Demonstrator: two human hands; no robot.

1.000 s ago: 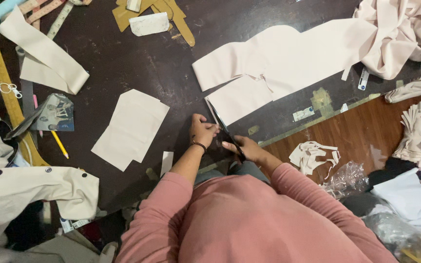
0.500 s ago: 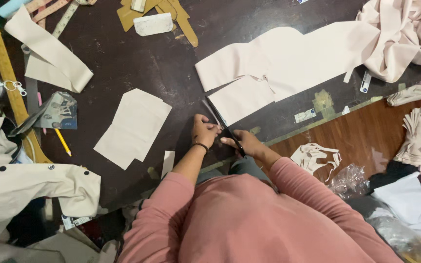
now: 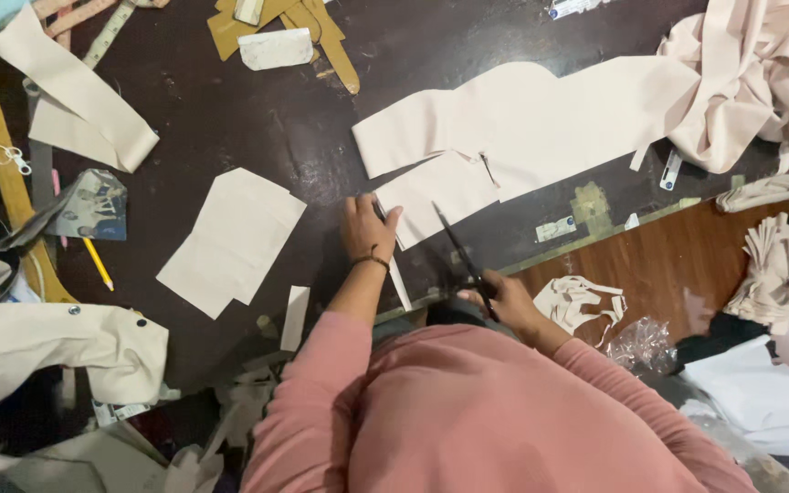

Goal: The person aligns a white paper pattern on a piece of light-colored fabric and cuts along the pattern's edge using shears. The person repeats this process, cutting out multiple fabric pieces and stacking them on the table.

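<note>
- Nearest the camera, the right hand (image 3: pixel 513 306) sits at the worktop's (image 3: pixel 257 137) near edge, its fingers wrapped shut around the handles of black scissors (image 3: pixel 463 260); the blades point away, toward the pale fabric piece (image 3: pixel 445 192).
- Just left of the scissors, the left hand (image 3: pixel 365 226) lies flat on the worktop, fingers loosely together, pressing down the near left corner of that fabric piece; it grips nothing.
- A narrow pale strip (image 3: pixel 400 283) lies between the two hands, just below the fabric piece.
- Judging by the layout, cutting is partway: the blade tips rest at the fabric's near edge, and the piece looks mostly uncut.
- Left of the left hand lies a cut cream panel (image 3: pixel 230 242), seemingly finished.
- Beyond the scissors, a long pale length of fabric (image 3: pixel 541 114) spreads toward a bunched heap (image 3: pixel 760 64) at the far right.
</note>
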